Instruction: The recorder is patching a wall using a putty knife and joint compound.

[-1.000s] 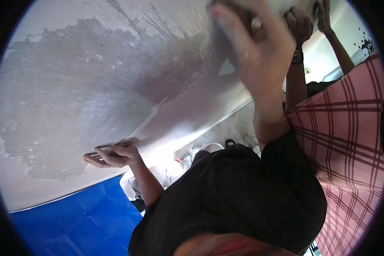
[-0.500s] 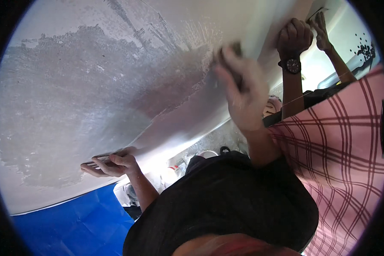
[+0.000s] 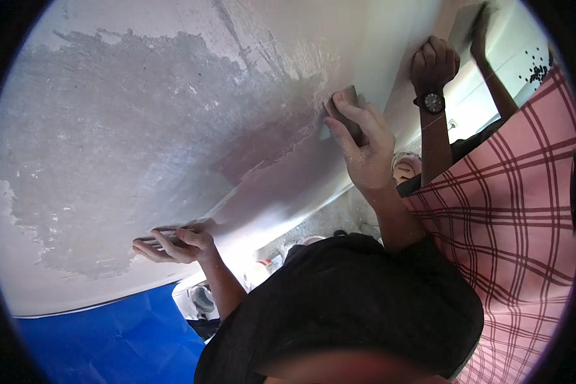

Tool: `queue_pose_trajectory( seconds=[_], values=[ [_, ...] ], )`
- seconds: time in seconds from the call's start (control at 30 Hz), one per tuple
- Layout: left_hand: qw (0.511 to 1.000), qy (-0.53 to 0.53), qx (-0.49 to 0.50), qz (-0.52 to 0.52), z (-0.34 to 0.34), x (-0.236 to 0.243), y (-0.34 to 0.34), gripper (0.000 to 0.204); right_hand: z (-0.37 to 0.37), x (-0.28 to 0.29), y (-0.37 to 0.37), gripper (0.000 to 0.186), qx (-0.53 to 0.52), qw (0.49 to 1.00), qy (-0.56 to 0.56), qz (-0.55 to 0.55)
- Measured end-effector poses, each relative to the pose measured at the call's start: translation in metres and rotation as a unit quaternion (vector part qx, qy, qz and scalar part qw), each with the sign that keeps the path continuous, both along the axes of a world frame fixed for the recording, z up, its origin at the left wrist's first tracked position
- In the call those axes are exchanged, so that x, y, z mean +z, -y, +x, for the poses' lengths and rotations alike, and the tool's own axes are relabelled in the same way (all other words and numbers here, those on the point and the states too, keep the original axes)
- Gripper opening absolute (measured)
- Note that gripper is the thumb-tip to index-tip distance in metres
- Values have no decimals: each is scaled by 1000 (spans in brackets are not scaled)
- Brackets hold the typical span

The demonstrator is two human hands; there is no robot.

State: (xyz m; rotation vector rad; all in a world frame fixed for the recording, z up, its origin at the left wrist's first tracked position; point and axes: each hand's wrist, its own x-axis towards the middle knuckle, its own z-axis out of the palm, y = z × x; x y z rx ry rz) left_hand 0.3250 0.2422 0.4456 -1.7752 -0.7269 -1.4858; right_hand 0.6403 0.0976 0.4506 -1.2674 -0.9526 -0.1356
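A large pale panel (image 3: 128, 153) fills the upper left, with a rough grey patch and scraped white edges. My right hand (image 3: 372, 144) grips a small brownish-grey sanding block (image 3: 348, 121) and holds it against the panel at the patch's right edge. Whitish dust coats that hand's fingers. Lower down on the left, my left hand (image 3: 176, 246) rests on the panel near the bottom of the patch. Its fingers are stretched out along the surface, and I see no tool in it.
Beside me on the right stands a person in a pink plaid shirt (image 3: 493, 185). Another pair of hands works there, one a fist with a black watch (image 3: 432, 102). A blue sheet (image 3: 109, 333) spreads at lower left. Below the panel, a white container (image 3: 259, 272) stands on dusty ground.
My right hand, blurred before, is now sharp and slightly lower with the block. The left hand sits a little further right in the view. The co-worker's far hand has shifted upward.
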Motion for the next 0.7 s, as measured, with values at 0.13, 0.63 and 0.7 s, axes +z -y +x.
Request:
queue_pose_trajectory(
  seconds=[0.13,0.63,0.7],
  values=[
    [1000,13,-8,-2,7,-2,3,44,4,46,-2,29,-20,999,26,-7],
    [1000,8,0,-15,-1,-6,2,45,5,34,-8,29,-41,997,72,-10],
    [1000,3,-7,-12,-1,-5,0,45,8,52,-16,29,-33,995,75,63]
  ],
)
